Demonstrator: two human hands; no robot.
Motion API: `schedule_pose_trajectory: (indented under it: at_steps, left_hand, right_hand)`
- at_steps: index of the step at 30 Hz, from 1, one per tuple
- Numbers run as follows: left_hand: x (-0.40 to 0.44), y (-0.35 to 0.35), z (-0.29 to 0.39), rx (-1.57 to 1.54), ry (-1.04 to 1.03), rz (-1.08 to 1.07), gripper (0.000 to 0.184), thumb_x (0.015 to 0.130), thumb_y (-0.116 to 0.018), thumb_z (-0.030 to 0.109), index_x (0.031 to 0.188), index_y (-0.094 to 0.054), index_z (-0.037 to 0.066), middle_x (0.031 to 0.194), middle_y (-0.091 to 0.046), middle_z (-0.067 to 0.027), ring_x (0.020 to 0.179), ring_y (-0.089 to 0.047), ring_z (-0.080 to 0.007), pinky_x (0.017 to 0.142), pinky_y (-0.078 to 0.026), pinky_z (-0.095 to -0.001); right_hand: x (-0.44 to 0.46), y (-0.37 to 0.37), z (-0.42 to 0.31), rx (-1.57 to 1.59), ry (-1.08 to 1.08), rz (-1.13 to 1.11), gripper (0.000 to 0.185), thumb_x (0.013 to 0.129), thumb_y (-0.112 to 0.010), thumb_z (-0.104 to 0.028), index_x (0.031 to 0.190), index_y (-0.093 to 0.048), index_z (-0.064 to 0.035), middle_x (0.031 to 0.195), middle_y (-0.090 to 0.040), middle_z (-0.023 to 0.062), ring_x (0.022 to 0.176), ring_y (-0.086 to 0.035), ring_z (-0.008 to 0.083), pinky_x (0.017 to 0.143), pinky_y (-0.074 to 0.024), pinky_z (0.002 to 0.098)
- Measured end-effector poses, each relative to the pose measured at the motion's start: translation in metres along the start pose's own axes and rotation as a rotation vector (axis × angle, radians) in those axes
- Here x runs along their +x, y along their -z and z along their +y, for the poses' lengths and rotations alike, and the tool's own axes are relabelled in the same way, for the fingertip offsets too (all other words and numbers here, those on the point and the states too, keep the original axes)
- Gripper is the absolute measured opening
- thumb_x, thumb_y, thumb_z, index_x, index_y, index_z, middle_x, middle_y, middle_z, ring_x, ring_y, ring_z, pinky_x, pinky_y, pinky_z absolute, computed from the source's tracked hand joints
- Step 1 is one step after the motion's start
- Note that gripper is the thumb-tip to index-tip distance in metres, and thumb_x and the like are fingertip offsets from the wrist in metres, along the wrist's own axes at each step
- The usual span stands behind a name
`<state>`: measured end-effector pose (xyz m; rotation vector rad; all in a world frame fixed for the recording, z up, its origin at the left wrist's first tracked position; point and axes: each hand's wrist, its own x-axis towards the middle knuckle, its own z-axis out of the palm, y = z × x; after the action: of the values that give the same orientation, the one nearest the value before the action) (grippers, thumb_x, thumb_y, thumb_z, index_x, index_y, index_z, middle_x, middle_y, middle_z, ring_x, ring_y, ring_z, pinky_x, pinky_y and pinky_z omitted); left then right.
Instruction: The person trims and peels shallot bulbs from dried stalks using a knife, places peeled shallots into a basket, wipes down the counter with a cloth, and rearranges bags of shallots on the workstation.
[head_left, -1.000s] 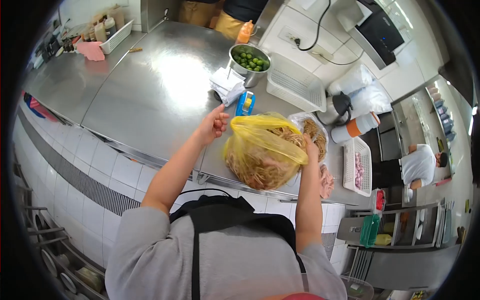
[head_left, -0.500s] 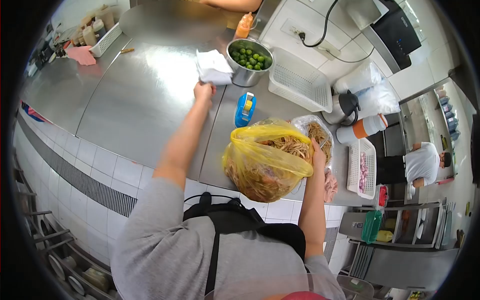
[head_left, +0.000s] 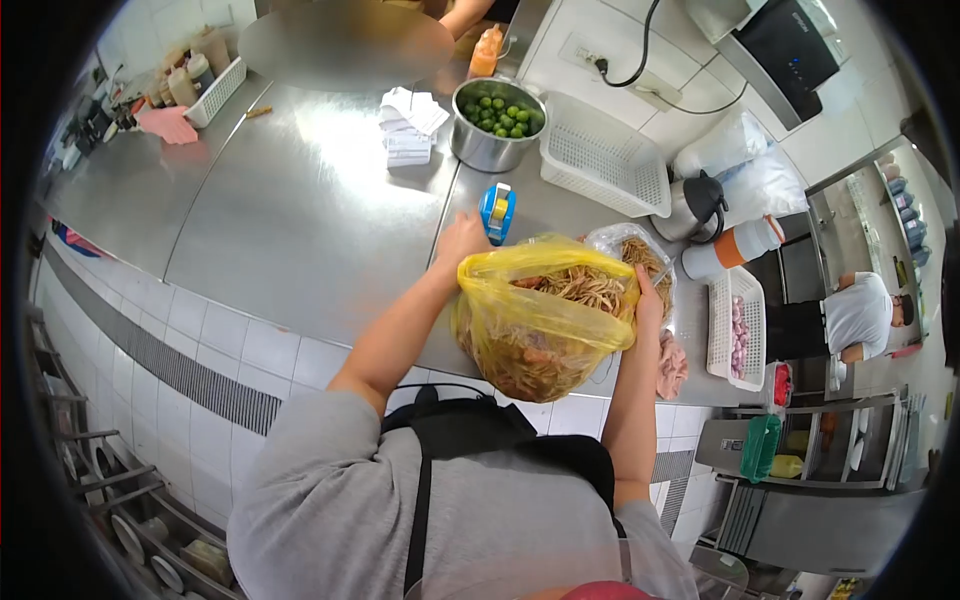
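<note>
A yellow plastic bag (head_left: 520,340), packed with brown, shredded strands, stands at the counter's front edge with its mouth open. My right hand (head_left: 648,297) grips the bag's right rim. My left hand (head_left: 463,238) is at the bag's upper left, beside the blue tape dispenser (head_left: 497,212); its fingers are partly hidden, and whether they touch the dispenser cannot be made out. Behind the yellow bag, a clear bag (head_left: 640,250) holds more of the strands. White paper slips (head_left: 410,128) lie in a stack farther back on the counter.
A metal pot of green limes (head_left: 497,128), a white basket (head_left: 605,165) and a steel jug (head_left: 692,212) line the wall side. A basket of pink-purple pieces (head_left: 738,330) stands at the right. One person (head_left: 860,315) is in the right background; another person's arm (head_left: 465,15) shows at the back.
My left hand has let go of the paper slips, which now lie on the counter, and has come back toward the yellow bag and dispenser. My right hand stays on the bag.
</note>
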<state>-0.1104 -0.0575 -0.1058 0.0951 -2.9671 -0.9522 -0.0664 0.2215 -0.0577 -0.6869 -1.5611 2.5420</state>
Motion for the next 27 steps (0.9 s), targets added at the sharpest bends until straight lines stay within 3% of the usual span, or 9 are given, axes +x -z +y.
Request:
schedule_pose_trajectory:
  at_steps: [4,6,8,10,14,18,22,24,27]
  left_hand:
    - [0.034,-0.017,-0.015,-0.074,-0.171,0.063,0.053,0.059,-0.071,0.039,0.091,-0.054,0.000,0.094,-0.054,-0.0181,0.086,-0.056,-0.0335,0.074,-0.046,-0.0400]
    - [0.062,-0.002,-0.020,-0.073,-0.225,0.071,0.042,0.062,-0.069,0.030,0.089,-0.057,0.001,0.092,-0.056,-0.0170,0.086,-0.056,-0.0328,0.073,-0.046,-0.0396]
    - [0.095,0.005,-0.035,0.022,-0.363,0.014,0.041,0.061,-0.070,0.030,0.087,-0.058,0.000,0.090,-0.058,-0.0167,0.085,-0.056,-0.0323,0.073,-0.046,-0.0396]
    - [0.108,0.024,-0.042,0.114,-0.335,-0.009,0.041,0.060,-0.070,0.033,0.086,-0.061,0.004,0.093,-0.058,-0.0149,0.087,-0.057,-0.0298,0.075,-0.046,-0.0393]
    - [0.112,0.048,-0.055,0.183,-0.213,-0.005,0.047,0.063,-0.070,0.030,0.098,-0.058,0.002,0.104,-0.054,-0.0180,0.092,-0.055,-0.0314,0.078,-0.045,-0.0392]
    - [0.003,0.135,0.041,-0.433,-0.480,0.110,0.041,0.072,-0.064,0.032,0.098,-0.057,0.001,0.081,-0.060,-0.0152,0.073,-0.058,-0.0249,0.065,-0.046,-0.0343]
    - [-0.046,0.122,0.045,0.232,-0.600,-0.005,0.028,0.075,-0.063,0.027,0.090,-0.062,0.002,0.064,-0.056,-0.0079,0.053,-0.051,-0.0160,0.052,-0.042,-0.0266]
    - [-0.033,0.133,0.043,0.484,-0.354,-0.398,0.027,0.076,-0.062,0.027,0.086,-0.063,0.001,0.064,-0.059,-0.0070,0.053,-0.053,-0.0147,0.053,-0.043,-0.0276]
    - [0.002,0.144,0.012,-0.367,-0.203,-0.321,0.027,0.077,-0.060,0.027,0.077,-0.063,0.001,0.060,-0.057,-0.0014,0.054,-0.051,-0.0100,0.051,-0.042,-0.0258]
  right_hand:
    - [0.025,0.027,0.010,-0.087,0.072,0.066,0.023,0.078,-0.061,-0.025,0.078,-0.060,-0.0028,0.064,-0.056,0.0017,0.047,-0.048,0.0103,0.043,-0.0362,0.0225]
    - [0.031,0.032,0.010,-0.160,0.009,-0.007,0.026,0.084,-0.053,-0.020,0.101,-0.052,-0.0012,0.092,-0.059,0.0079,0.079,-0.058,0.0181,0.068,-0.0487,0.0301]
    - [0.024,0.021,0.011,-0.161,0.007,0.043,0.026,0.084,-0.053,-0.020,0.101,-0.052,-0.0011,0.090,-0.059,0.0078,0.076,-0.058,0.0175,0.065,-0.0487,0.0295]
    - [0.016,0.007,0.010,-0.070,0.142,0.129,0.027,0.077,-0.061,-0.030,0.073,-0.060,-0.0030,0.058,-0.054,0.0014,0.045,-0.047,0.0100,0.040,-0.0358,0.0217]
    - [-0.001,-0.005,-0.010,-0.182,0.073,0.024,0.026,0.078,-0.060,-0.029,0.074,-0.059,-0.0028,0.062,-0.055,0.0027,0.048,-0.050,0.0109,0.040,-0.0392,0.0234]
    - [-0.022,-0.024,-0.022,-0.117,-0.005,-0.084,0.023,0.079,-0.060,-0.026,0.076,-0.058,-0.0024,0.069,-0.057,0.0040,0.050,-0.052,0.0131,0.041,-0.0415,0.0253]
    - [-0.027,-0.043,-0.030,-0.041,0.004,-0.186,0.020,0.078,-0.060,-0.022,0.086,-0.057,-0.0042,0.073,-0.058,0.0053,0.058,-0.057,0.0147,0.046,-0.0472,0.0276]
    - [-0.036,-0.057,-0.042,-0.101,0.141,-0.181,0.016,0.075,-0.066,-0.017,0.075,-0.057,-0.0034,0.070,-0.057,0.0020,0.055,-0.053,0.0110,0.051,-0.0429,0.0232]
    - [-0.044,-0.074,-0.073,-0.243,0.313,-0.156,0.017,0.071,-0.069,-0.015,0.069,-0.054,-0.0060,0.064,-0.053,-0.0010,0.053,-0.048,0.0084,0.050,-0.0392,0.0222]
